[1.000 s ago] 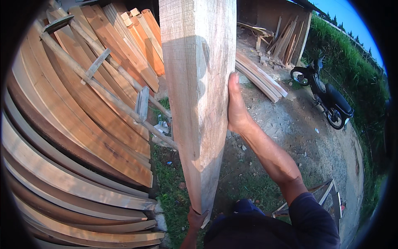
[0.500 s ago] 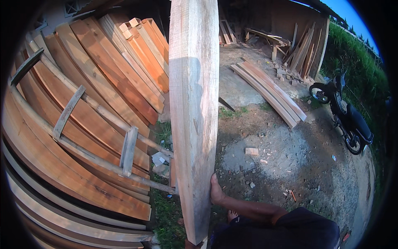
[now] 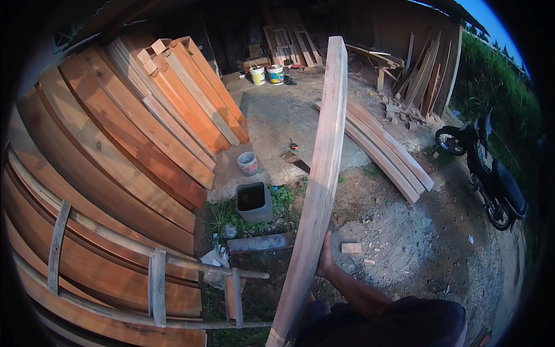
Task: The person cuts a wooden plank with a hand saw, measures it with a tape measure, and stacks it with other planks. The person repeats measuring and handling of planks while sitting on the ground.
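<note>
A long, pale wooden beam [image 3: 315, 196] rises from the lower edge in front of me, its far end leaning slightly right. My right hand [image 3: 326, 257] grips its right side low down, with the thumb pointing up along the wood and the fingers mostly hidden. My left hand is out of view; the beam's near end runs to the lower edge. Beyond the beam, several similar timbers [image 3: 384, 147] lie side by side on the ground.
Wide brown boards [image 3: 110, 133] lean in a row at left, with a wooden ladder [image 3: 159, 289] against them. A square water-filled container [image 3: 254, 205], a small bucket [image 3: 248, 164] and two paint pails [image 3: 258, 75] stand ahead. A motorcycle [image 3: 488, 173] is parked at right.
The beam has swung from nearly upright in front of me to a lower slant, its far end now further right. My right hand has moved right with it; my left hand has left the view.
</note>
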Motion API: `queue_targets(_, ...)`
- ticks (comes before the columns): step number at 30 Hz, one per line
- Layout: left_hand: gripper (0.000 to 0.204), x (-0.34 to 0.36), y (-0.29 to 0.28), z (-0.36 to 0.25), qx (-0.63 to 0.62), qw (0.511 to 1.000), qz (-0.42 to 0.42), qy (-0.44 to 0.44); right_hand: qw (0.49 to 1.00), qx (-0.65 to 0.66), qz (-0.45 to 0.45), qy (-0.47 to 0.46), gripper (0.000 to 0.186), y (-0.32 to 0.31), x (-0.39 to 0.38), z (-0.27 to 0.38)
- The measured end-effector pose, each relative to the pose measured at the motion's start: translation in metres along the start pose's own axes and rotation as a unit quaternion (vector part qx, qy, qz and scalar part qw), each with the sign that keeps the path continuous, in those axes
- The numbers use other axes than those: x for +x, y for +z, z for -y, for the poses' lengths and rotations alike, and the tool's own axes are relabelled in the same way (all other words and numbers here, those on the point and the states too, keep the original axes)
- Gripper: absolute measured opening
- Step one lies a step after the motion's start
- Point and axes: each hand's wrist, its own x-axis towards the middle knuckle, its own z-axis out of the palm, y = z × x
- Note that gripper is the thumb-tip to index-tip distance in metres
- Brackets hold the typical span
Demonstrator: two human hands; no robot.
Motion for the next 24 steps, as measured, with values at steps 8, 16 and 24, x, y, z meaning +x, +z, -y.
queue_targets(8,0.064,0.075,-0.04,-0.077,0.081,0.985,-0.099,0.119,0.99,0.03,-0.137,0.008,0.107,-0.068,0.123,0.078)
queue_targets(16,0.058,0.115,-0.174,-0.31,0.142,0.955,-0.133,0.225,0.937,0.22,-0.242,0.118,0.102,-0.172,0.213,0.12)
queue_targets(24,0.089,0.146,-0.327,-0.469,0.413,0.881,-0.174,0.15,0.914,0.327,-0.228,0.072,0.092,-0.197,0.283,0.212)
